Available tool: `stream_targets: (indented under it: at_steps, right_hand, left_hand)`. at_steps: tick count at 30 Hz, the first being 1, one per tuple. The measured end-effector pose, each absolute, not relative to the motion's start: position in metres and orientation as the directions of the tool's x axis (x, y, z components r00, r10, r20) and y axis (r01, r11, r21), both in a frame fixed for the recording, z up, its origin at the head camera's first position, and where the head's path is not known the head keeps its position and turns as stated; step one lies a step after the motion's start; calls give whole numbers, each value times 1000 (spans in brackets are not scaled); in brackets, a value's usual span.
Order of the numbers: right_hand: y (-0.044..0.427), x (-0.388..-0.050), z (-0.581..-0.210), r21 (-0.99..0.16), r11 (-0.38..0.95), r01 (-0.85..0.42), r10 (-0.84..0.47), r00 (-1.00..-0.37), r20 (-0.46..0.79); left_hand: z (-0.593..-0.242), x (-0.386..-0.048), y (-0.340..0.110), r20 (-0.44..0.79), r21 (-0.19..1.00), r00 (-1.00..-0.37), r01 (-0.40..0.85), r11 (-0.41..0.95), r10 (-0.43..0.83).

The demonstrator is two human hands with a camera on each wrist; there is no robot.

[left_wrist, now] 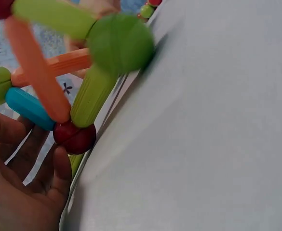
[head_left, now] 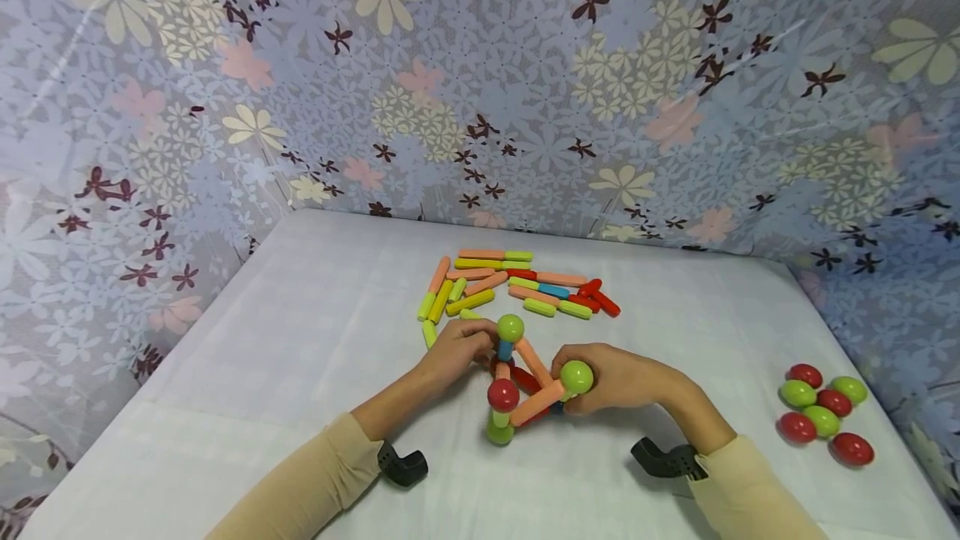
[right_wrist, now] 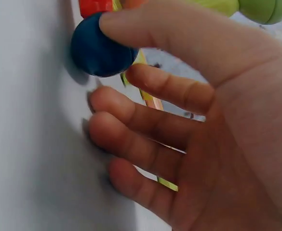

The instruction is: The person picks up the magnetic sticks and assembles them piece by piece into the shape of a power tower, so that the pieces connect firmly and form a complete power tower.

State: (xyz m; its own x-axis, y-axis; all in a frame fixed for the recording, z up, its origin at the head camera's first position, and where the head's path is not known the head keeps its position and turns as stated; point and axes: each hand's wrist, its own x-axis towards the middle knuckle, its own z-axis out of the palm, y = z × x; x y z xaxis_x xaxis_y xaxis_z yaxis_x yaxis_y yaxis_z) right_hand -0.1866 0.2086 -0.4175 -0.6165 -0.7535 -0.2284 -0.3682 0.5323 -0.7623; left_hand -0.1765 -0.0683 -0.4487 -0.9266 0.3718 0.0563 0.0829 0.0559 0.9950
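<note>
A frame of balls and short rods stands on the table between the two hands. Light green balls (head_left: 511, 327) and a red ball (head_left: 502, 395) top it; a darker green ball (head_left: 500, 432) rests low at the front. The left hand (head_left: 459, 350) grips its left rear corner: in the left wrist view, the thumb presses a dark red ball (left_wrist: 74, 138), fingers behind a blue rod (left_wrist: 30, 108). At the right corner, the right hand (head_left: 618, 377) pinches a dark blue ball (right_wrist: 100, 48) between thumb and forefinger, other fingers loosely bent beside it.
Behind the frame lie several loose rods (head_left: 480, 263), orange, yellow, green, red and blue. Several red and green balls (head_left: 821, 421) sit near the right edge of the white table (head_left: 337, 290). A flowered cloth (head_left: 480, 90) hangs behind the table.
</note>
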Motion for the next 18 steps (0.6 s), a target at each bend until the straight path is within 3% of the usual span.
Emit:
stream_targets:
  at_steps: [6,10,14,18]
  right_hand:
    - [218,-202,-422,-700,573,-426,-664,-742,-92]
    - [214,-212,-427,-594,645,-481,-550,-832,76]
    - [206,-223,-433,-452,729,-514,-486,-854,187]
    - [204,-227,-438,-353,798,-488,-446,-873,197]
  left_hand:
    - [-450,-177,-72,86,988,-919,127,83,386]
    - [-450,-177,-70,78,962,-900,181,206,428]
    - [-450,-178,-70,86,926,-883,241,289,461]
    - [-449,-178,-71,141,941,-860,270,202,490]
